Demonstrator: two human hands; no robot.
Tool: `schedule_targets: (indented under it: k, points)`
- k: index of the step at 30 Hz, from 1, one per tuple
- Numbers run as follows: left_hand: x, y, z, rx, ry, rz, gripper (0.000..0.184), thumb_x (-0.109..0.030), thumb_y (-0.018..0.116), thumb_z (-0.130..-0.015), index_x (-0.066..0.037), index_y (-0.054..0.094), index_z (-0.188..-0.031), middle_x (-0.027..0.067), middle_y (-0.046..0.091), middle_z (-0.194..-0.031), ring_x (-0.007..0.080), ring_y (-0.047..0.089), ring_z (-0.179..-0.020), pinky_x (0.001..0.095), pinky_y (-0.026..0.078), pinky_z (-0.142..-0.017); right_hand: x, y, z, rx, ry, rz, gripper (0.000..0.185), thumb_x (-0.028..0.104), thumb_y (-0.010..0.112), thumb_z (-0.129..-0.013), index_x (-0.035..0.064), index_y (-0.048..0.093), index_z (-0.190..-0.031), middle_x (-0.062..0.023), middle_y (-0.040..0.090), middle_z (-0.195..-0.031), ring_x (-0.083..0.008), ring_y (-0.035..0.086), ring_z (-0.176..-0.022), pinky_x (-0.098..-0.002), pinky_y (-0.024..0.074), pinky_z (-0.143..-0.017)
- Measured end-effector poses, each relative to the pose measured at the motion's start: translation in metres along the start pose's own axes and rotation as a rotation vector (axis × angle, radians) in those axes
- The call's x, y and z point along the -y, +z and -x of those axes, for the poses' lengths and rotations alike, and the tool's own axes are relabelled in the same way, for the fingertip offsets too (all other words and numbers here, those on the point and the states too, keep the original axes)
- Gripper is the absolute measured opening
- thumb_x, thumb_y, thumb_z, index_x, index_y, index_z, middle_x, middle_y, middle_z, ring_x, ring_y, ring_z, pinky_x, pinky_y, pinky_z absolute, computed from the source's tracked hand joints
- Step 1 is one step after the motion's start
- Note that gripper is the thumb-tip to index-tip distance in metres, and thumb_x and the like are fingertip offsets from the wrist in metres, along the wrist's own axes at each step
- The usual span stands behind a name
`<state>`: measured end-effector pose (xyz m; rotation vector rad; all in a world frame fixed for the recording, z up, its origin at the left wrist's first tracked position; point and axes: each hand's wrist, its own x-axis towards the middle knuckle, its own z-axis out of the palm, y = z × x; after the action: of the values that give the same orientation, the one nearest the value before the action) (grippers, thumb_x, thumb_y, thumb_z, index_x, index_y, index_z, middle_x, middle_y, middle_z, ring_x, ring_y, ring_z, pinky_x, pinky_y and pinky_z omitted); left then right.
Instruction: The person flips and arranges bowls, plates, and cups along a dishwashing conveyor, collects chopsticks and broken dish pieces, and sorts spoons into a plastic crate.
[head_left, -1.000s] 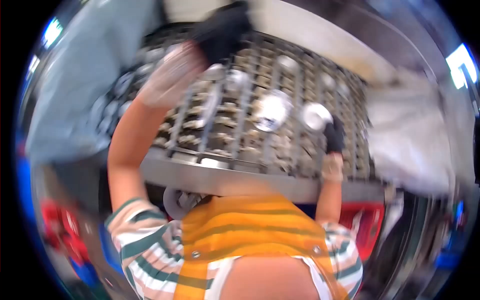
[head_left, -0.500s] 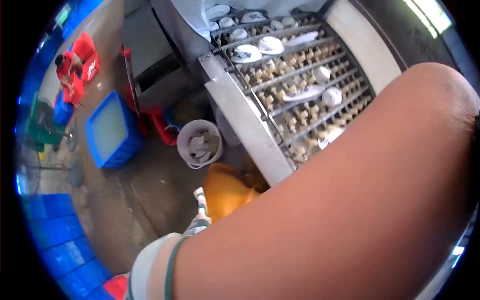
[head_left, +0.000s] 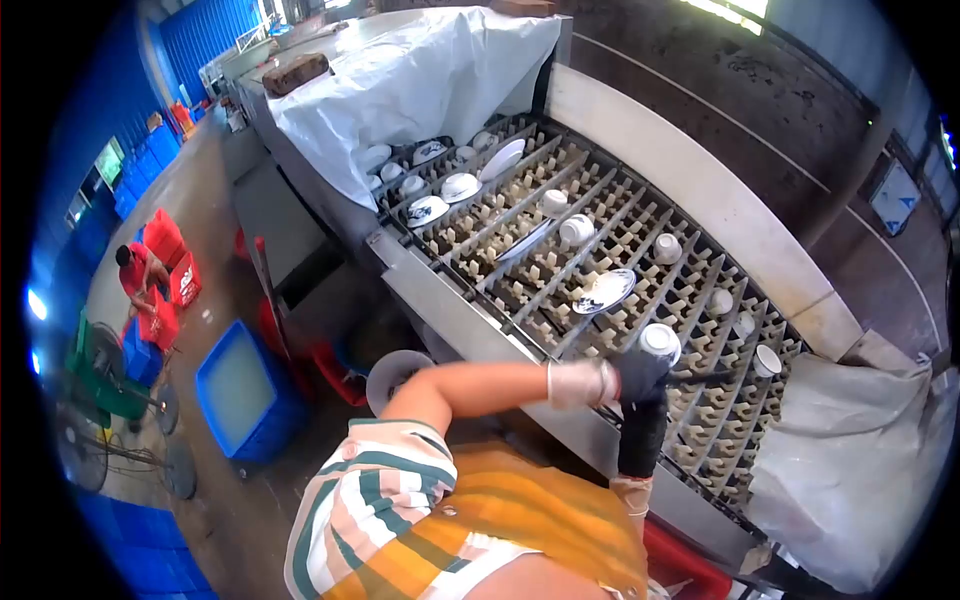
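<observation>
My left arm, in a striped sleeve, reaches across to the conveyor (head_left: 470, 325). My left hand (head_left: 638, 375) wears a dark glove with a pale cuff and is blurred at the conveyor's near edge. Just beyond it a white bowl (head_left: 660, 342) sits among the pegs. My right hand (head_left: 643, 440), also dark-gloved, is just below the left and overlaps it. A thin dark shape extends right from the hands; I cannot make out what it is. The fingers of both hands are unclear. A patterned oval plate (head_left: 605, 291) lies on the belt farther along.
More white bowls (head_left: 576, 230) and plates (head_left: 515, 240) rest on the pegged belt. White sheeting (head_left: 410, 90) covers its far end. On the floor stand a blue tub (head_left: 240, 395) of cloudy water and a pale bucket (head_left: 390, 375). A person in red (head_left: 135, 275) sits beside red crates (head_left: 165, 240).
The view has swung and now shows more of the conveyor. The raised bare arm that filled the foreground has come down, and both gloved hands now show at the belt's near edge.
</observation>
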<state>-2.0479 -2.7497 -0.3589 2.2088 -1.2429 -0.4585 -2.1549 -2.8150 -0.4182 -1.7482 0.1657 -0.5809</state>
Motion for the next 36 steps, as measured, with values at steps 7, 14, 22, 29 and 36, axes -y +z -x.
schedule_targets:
  k: [7,14,22,29,36]
  points:
    - [-0.013,0.031,0.064,0.106,-0.058,-0.064,0.029,-0.025,0.04,-0.089,-0.011,0.055,-0.109,0.0145,0.06,-0.104,0.0304,0.058,-0.097,0.0373,0.044,-0.084,-0.079,-0.011,0.03,-0.051,0.42,-0.657,0.028,0.034,0.044,-0.094,0.0081,0.054,-0.099,-0.0057,0.058,-0.091,-0.0207,0.055,-0.084,-0.0362,0.044,-0.082]
    - [0.101,-0.281,0.134,-1.008,0.101,-1.26,0.02,-0.007,0.042,-0.086,-0.005,0.057,-0.098,0.0126,0.06,-0.087,0.0253,0.06,-0.081,0.0341,0.049,-0.072,-0.024,-0.04,0.011,-0.22,0.805,-1.082,0.01,0.019,0.049,-0.089,0.0126,0.047,-0.082,0.0038,0.036,-0.056,-0.0098,0.038,-0.047,-0.0241,0.0334,-0.043]
    - [0.16,-0.507,0.196,-1.12,-1.089,-0.871,0.052,-0.05,0.056,-0.079,-0.005,0.063,-0.104,0.0205,0.06,-0.107,0.0329,0.057,-0.103,0.0413,0.045,-0.087,-0.029,-0.039,-0.001,-0.261,0.763,-0.88,0.011,0.02,0.055,-0.087,0.0107,0.049,-0.084,0.0036,0.038,-0.055,-0.0078,0.038,-0.045,-0.023,0.0337,-0.041]
    - [0.203,-0.523,0.183,-1.088,-1.036,-1.061,0.02,-0.014,0.051,-0.08,-0.005,0.067,-0.09,0.0192,0.065,-0.092,0.0338,0.063,-0.087,0.0398,0.051,-0.073,-0.054,-0.05,-0.003,-0.299,0.762,-0.85,0.017,0.022,0.058,-0.085,0.0095,0.05,-0.076,0.0023,0.043,-0.058,-0.0083,0.041,-0.045,-0.0219,0.0356,-0.042]
    - [0.133,-0.471,0.175,-0.924,-1.079,-1.28,0.026,-0.018,0.045,-0.082,-0.007,0.067,-0.093,0.0176,0.063,-0.097,0.0309,0.062,-0.092,0.0397,0.049,-0.08,-0.046,-0.055,0.002,-0.344,0.748,-0.803,0.018,0.021,0.058,-0.086,0.0107,0.049,-0.075,0.0018,0.045,-0.058,-0.0081,0.043,-0.047,-0.0211,0.0357,-0.042]
